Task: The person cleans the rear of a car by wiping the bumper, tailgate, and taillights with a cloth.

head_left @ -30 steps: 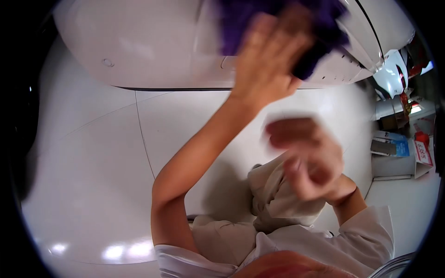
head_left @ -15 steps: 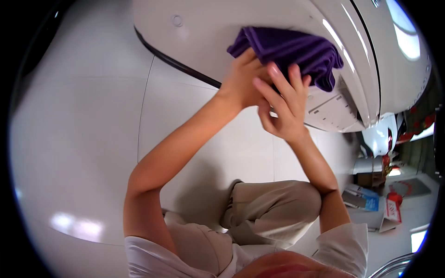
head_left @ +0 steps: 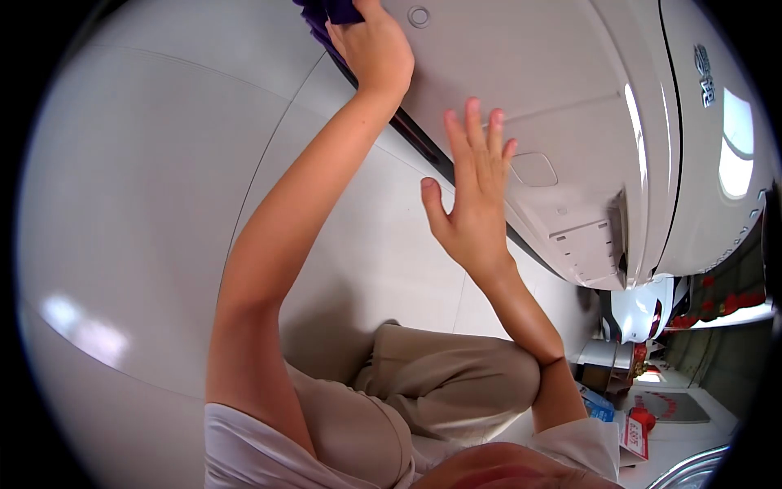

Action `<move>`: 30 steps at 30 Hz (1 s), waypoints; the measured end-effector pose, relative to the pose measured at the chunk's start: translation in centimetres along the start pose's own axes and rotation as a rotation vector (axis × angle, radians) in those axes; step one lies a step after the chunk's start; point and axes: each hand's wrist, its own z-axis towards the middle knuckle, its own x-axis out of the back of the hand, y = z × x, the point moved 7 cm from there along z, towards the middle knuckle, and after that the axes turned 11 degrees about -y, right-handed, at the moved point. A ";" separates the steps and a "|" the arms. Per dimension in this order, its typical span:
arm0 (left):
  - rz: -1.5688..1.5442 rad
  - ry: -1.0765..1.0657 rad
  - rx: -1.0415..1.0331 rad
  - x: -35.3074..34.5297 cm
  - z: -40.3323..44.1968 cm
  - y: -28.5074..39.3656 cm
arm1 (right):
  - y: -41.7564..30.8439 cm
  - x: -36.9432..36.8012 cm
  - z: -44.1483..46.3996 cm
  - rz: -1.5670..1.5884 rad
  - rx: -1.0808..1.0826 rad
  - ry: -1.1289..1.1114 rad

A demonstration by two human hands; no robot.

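My left hand (head_left: 375,53) is at the top edge of the view, its fingers partly cut off by the frame. It is closed on a dark purple cloth (head_left: 314,18) by the lower edge of a pale car bumper (head_left: 570,77); only part of the cloth shows. My right hand (head_left: 476,191) is held out in front of the bumper, fingers stretched and thumb spread, with nothing in it. Whether its fingertips touch the bumper I cannot tell. Just right of those fingers is a rounded square cover (head_left: 535,169) in the bumper.
A black trim strip (head_left: 419,143) runs along the bumper's lower edge above the pale tiled floor (head_left: 155,212). The licence plate recess (head_left: 586,244) lies to the right. Another white car (head_left: 639,310) and red-and-white signs (head_left: 635,436) stand farther right. My bent knee (head_left: 497,383) is below.
My left hand has carried the purple cloth up and left to the frame's edge. My right hand has separated from it and spread its fingers. The view of the car has shifted.
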 end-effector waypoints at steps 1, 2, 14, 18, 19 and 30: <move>-0.049 0.030 0.112 0.3 -0.3 -1.2 | 0.6 0.3 -0.3 -0.010 -0.045 0.037; -0.100 0.071 0.220 0.9 -0.7 -2.4 | 1.3 0.5 -0.4 -0.023 -0.080 0.073; 0.238 -0.490 -0.365 -2.5 -13.0 1.2 | 6.4 4.6 -3.4 -0.151 -0.192 0.466; 0.421 -0.820 -0.786 -3.6 -15.9 3.3 | 7.9 7.0 -4.4 -0.216 -0.266 0.674; 0.415 -0.961 -0.760 -4.2 -15.9 2.0 | 8.2 7.4 -4.6 -0.218 -0.309 0.684; -0.457 -0.343 0.473 4.1 4.5 -10.9 | 9.4 7.3 -5.1 -0.270 -0.380 0.490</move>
